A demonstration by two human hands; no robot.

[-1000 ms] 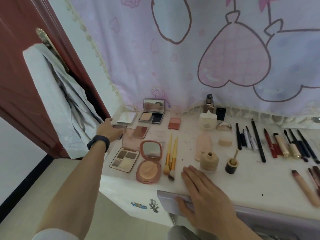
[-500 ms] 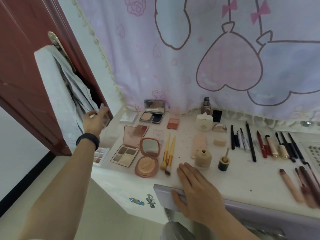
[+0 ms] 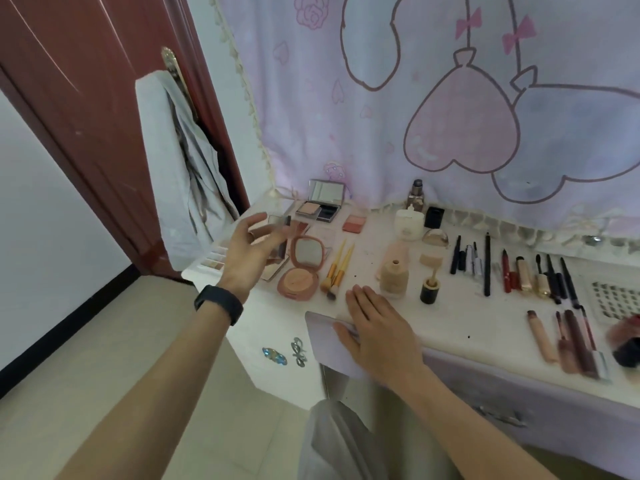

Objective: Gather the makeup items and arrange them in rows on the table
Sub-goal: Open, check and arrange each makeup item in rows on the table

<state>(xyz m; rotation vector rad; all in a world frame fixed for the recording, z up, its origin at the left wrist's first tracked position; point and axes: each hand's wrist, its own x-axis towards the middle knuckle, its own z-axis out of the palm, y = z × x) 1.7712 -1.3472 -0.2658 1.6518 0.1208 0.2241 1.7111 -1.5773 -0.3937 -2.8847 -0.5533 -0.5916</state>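
The person wore a black band (image 3: 219,304) on the wrist of the left hand (image 3: 252,251). Both arms (image 3: 166,375) were bare. The clothes (image 3: 339,441) were grey.

Two brushes (image 3: 337,268). Two mirror compacts (image 3: 303,271) are open in clear view; a possible third is too blurred to count. One blush pan (image 3: 353,223). Three bottles (image 3: 394,277). One black cube (image 3: 434,216) and one small black pot (image 3: 428,289). Roughly ten pens and pencils (image 3: 487,265) form the back row, too crowded for an exact count. About four tubes (image 3: 540,336) make the blurred front row. Two clips (image 3: 273,355).
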